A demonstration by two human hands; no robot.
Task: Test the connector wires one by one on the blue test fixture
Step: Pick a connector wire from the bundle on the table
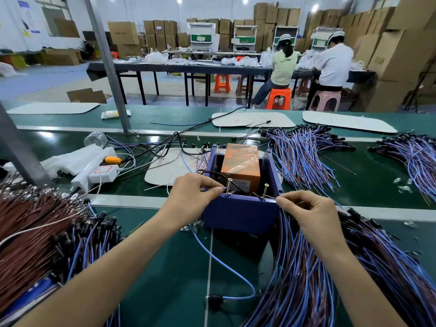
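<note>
The blue test fixture [240, 213] is an open box on the green bench, with an orange block [240, 165] inside and two upright screws [229, 186] on its near rim. My left hand [191, 197] pinches a blue wire end against the left screw. At the right screw, my right hand [306, 208] pinches a thin bare wire end. The blue wire [226, 263] loops down to a black connector [214, 299] near the front edge.
A large pile of blue and brown connector wires [330, 267] lies at the right, another pile [47, 232] at the left, and more bundles [306, 152] behind the fixture. A white power strip [103, 172] sits at the back left. Two people work at a far table.
</note>
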